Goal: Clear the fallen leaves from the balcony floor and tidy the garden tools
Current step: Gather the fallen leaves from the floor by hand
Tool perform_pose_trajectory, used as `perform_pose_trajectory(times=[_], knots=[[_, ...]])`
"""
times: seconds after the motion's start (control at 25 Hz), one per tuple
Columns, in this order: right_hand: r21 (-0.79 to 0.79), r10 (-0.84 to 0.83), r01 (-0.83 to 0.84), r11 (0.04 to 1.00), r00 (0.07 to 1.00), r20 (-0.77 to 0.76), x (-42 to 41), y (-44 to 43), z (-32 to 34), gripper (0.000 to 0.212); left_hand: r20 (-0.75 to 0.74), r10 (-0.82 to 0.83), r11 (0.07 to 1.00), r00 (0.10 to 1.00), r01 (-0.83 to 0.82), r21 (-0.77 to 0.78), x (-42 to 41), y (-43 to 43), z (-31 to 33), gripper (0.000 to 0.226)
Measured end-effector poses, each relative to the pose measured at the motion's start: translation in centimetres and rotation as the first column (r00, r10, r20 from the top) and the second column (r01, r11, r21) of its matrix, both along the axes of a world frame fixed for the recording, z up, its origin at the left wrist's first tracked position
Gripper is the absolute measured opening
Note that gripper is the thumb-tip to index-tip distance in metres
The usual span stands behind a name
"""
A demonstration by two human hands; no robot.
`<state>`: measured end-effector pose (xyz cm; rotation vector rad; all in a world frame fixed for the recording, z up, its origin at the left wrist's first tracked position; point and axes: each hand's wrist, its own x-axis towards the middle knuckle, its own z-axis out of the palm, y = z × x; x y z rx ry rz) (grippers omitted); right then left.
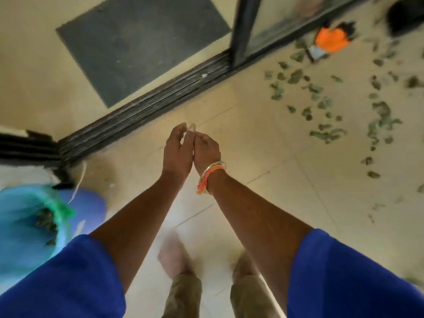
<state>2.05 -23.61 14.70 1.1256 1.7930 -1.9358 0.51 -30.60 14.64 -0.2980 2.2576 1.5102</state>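
Holding my left hand (pixel 177 153) and right hand (pixel 206 149) together, touching.
Both loosely cupped, empty; green fallen leaves (pixel 294 76) scattered upper right.

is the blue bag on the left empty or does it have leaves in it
Not empty: the bag gapes open and a clump of dark leaves shows inside.

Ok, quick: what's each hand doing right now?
Left hand: open, empty, fingers loosely curled.
Right hand: open, empty; the two touch at the heels.
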Motion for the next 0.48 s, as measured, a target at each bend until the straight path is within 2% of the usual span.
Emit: perform_pose_trajectory(times=[0.12,0.24,0.36,0.48], knots=[[0.091,-0.187,0.184,0.979,0.982,0.024,2.8,9.8,0.1,0.046,0.013,-0.251,0.965,0.968,0.251,-0.077,0.8,10.2,0.2,0.058],[0.134,-0.327,0.317,0.939,0.943,0.066,6.4,18.0,0.5,0.058,-0.004,-0.478,0.863,0.879,0.468,-0.192,2.5,18.4,0.5,0.051],[0.13,-0.417,0.403,0.906,0.902,0.109,9.3,23.9,0.7,0.05,0.027,-0.634,0.751,0.773,0.624,-0.215,3.6,23.7,0.4,0.057],[0.12,-0.446,0.432,0.894,0.886,0.126,10.7,28.1,0.4,0.044,0.039,-0.68,0.7,0.732,0.665,-0.259,3.4,26.8,0.0,0.058]])
